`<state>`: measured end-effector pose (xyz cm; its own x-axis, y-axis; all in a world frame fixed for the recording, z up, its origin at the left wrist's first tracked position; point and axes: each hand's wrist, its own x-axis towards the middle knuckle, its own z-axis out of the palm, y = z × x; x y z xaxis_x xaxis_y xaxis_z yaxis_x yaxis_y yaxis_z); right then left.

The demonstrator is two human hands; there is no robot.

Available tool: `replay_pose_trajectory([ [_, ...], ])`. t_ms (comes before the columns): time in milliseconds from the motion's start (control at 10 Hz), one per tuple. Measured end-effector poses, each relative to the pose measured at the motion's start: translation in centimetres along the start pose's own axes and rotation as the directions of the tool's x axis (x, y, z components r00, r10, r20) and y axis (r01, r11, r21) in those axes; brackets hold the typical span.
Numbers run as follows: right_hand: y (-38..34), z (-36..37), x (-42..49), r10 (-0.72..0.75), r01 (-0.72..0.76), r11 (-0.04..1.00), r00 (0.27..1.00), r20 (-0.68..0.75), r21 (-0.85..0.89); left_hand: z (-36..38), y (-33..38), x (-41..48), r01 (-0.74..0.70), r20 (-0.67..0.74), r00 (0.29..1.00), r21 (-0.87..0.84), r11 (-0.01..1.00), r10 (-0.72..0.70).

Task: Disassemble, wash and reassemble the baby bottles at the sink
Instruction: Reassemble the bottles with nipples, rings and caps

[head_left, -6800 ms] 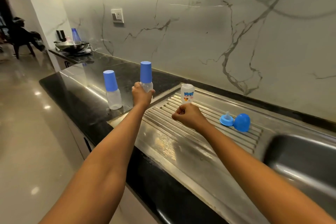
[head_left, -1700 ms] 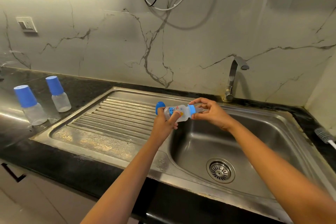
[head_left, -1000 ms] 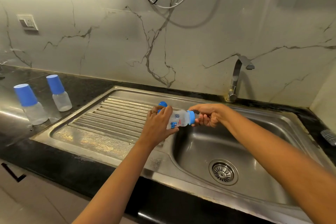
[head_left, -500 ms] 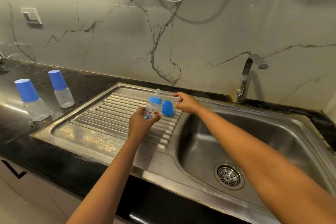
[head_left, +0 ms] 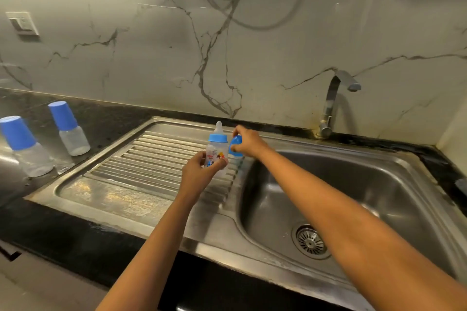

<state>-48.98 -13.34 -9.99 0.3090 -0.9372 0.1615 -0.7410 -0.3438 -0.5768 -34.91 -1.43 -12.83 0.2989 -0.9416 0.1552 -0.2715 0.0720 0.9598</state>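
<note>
Left hand [head_left: 199, 171]: grips the bottle [head_left: 216, 151] upright over the drainboard [head_left: 141, 159], as before.
Right hand [head_left: 249, 142]: now curled round the cap [head_left: 233, 146] at the bottle's 3 o'clock; earlier it was only reaching.
Capped bottles [head_left: 69, 131]: two, on the counter [head_left: 108, 118] at 9 o'clock.

Three baby bottles are counted: a first bottle [head_left: 35, 159] and a second bottle [head_left: 73, 139] are stood on the table by its left edge, and a third bottle [head_left: 216, 156] is gripped in the left hand [head_left: 199, 174]. Three blue caps are found: a first cap [head_left: 17, 132] and a second cap [head_left: 62, 115] are fitted on the standing bottles, and a loose cap [head_left: 233, 146] is held in the right hand [head_left: 249, 142]. One teat [head_left: 218, 128] and one blue ring [head_left: 217, 138] are seen, both on the third bottle. One sink [head_left: 113, 192] is counted, with one basin [head_left: 379, 184], one drain [head_left: 310, 242] and one tap [head_left: 333, 103]. One wall switch [head_left: 24, 24] is seen.
</note>
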Motion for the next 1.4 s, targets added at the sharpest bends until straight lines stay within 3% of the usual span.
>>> replay_pose_trajectory([
  [100, 0.1, -6.0, -1.4, 0.153, -0.159, 0.937, 0.987, 0.042, 0.313, 1.1, 0.5, -0.4, -0.013, 0.039, 0.999, -0.014, 1.0, 0.014],
  [200, 2.1, -11.2, -4.9, 0.143, -0.312, 0.481, 0.95, 0.278, 0.819, 2.6, 1.3, -1.0, -0.03, 0.083, 0.996, -0.003, 1.0, 0.031],
  [300, 8.6, -11.5, -9.4, -0.031, -0.319, -0.069, 0.948, 0.318, 0.945, 4.0, 1.9, -1.7, -0.044, 0.12, 0.992, 0.006, 0.999, 0.043],
  [400, 15.0, -7.7, -14.1, 0.244, -0.614, 0.594, 0.753, 0.611, 0.52, 5.1, 2.3, -2.5, -0.046, 0.152, 0.987, -0.006, 0.999, 0.047],
  [500, 19.8, -7.0, -15.5, 0.491, -0.191, 0.83, 0.697, 0.523, -0.525, 5.5, 2.7, -2.9, -0.064, 0.17, 0.983, -0.008, 0.998, 0.064],
  [600, 17.5, -10.3, -13.0, 0.212, -0.239, 0.963, 0.957, 0.199, 0.124, 5.6, 2.8, -3.2, -0.072, 0.188, 0.979, -0.014, 0.997, 0.073],
  [700, 10.4, -12.6, -10.5, 0.122, -0.077, 0.797, 0.992, -0.035, 0.599, 5.4, 2.8, -3.2, -0.081, 0.196, 0.977, -0.005, 0.997, 0.08],
  [800, 4.8, -13.7, -9.1, -0.029, 0.056, 0.712, 0.998, -0.05, 0.7, 4.7, 2.8, -2.9, -0.08, 0.185, 0.98, 0.007, 0.997, 0.077],
  [1000, 0.6, -12.9, -7.8, -0.239, 0.176, 0.842, 0.969, 0.06, 0.509, 3.1, 2.7, -2.3, -0.088, 0.185, 0.98, 0.064, 0.994, 0.075],
  [1200, -0.5, -11.2, -6.8, -0.32, 0.183, 0.878, 0.911, 0.259, 0.443, 1.9, 2.8, -2.3, -0.094, 0.201, 0.977, 0.071, 0.993, 0.078],
  [1400, -1.3, -10.1, -5.9, -0.382, 0.284, 0.899, 0.882, 0.275, 0.334, 0.9, 2.1, -2.3, -0.179, 0.102, 0.981, 0.135, 0.975, 0.167],
])
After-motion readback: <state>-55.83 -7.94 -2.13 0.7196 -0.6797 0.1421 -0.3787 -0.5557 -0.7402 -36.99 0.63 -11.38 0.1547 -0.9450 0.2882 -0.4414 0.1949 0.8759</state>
